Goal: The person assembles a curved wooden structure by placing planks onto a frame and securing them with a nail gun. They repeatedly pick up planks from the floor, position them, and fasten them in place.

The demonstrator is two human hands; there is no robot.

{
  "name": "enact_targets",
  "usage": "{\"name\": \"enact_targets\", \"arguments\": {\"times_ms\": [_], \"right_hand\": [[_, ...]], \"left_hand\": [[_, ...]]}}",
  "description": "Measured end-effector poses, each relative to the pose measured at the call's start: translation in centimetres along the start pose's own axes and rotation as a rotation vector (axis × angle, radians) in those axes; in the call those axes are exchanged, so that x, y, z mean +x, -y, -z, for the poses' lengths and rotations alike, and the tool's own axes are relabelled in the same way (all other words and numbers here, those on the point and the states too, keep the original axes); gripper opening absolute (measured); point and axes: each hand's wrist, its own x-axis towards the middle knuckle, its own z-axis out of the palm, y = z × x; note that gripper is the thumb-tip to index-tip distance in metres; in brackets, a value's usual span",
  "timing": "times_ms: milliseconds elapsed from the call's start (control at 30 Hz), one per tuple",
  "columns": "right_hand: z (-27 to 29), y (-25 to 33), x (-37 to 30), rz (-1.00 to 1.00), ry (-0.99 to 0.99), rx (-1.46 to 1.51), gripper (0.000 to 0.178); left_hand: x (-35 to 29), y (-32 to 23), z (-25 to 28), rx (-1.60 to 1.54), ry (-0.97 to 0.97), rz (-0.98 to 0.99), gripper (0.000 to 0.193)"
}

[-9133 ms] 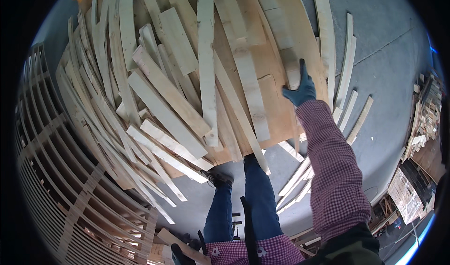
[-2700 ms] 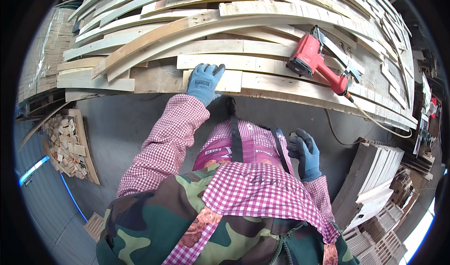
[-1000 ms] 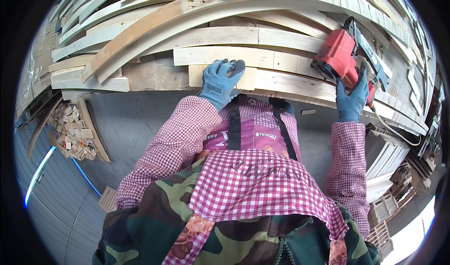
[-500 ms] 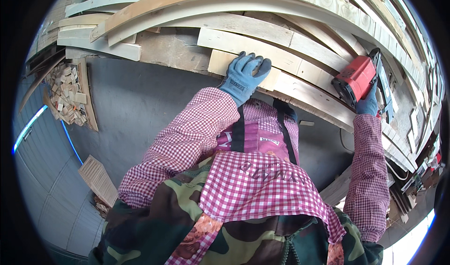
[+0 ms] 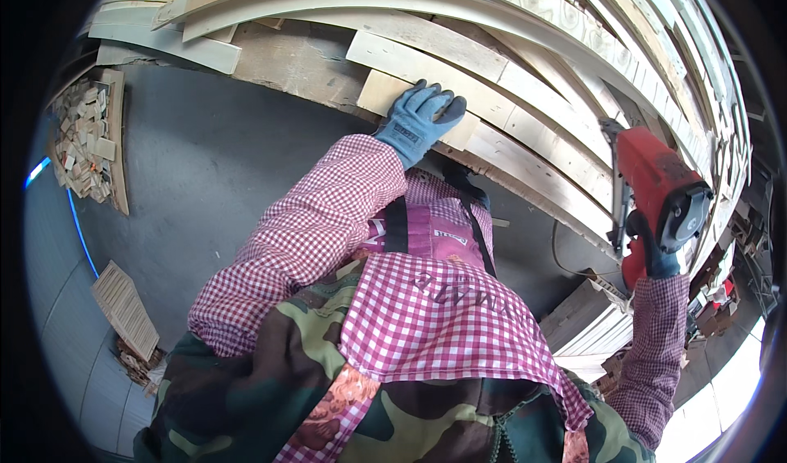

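My left hand (image 5: 415,129), in a blue glove with dark fingertips, holds down a short pale wooden board (image 5: 382,94) at the near edge of the bench. Its fingers are bunched over the board, whose right end sticks out past the hand. Directly behind lies a longer pale strip (image 5: 443,68), touching it. Off to the right, my right hand (image 5: 661,262) is closed round the handle of a red nail gun (image 5: 656,168), raised above the boards. The gun's dark nose and magazine stand on its left side; the fingers are partly hidden by its body.
Long wooden strips (image 5: 328,2) are piled across the back of the bench (image 5: 299,65). A box of small wood offcuts (image 5: 86,147) stands at far left, with a slatted wooden stack (image 5: 127,311) below it. At lower right is another wood stack (image 5: 586,320), near a thin hose (image 5: 556,246).
The nail gun has turned in my right hand and come up off the boards, shifting right and toward me. My left hand stays on the short board.
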Motion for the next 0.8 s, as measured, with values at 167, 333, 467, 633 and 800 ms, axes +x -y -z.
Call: {"name": "enact_targets", "arguments": {"times_ms": [167, 333, 467, 633, 800], "right_hand": [[-7.8, -1.1, -5.0, -0.141, 0.226, -0.104, 0.037], [-15.6, -2.2, -4.8, -0.108, 0.269, 0.079, 0.025], [-16.3, -4.4, -3.0, -0.115, 0.363, 0.024, 0.028], [-14.7, -8.4, -0.1, 0.134, 0.277, -0.436, 0.020], [-16.4, -4.1, -2.1, -0.065, 0.295, -0.309, 0.020]], "left_hand": [[0.4, 0.2, 0.7, -0.080, 0.086, 0.038, 0.078], [1.1, 0.0, 1.7, -0.083, 0.168, 0.082, 0.088], [0.8, 0.0, 1.2, -0.037, 0.152, 0.076, 0.088], [0.7, 0.1, 1.4, -0.067, 0.154, 0.055, 0.089], [0.4, 1.4, 6.7, -0.163, 0.020, 0.160, 0.080]]}}
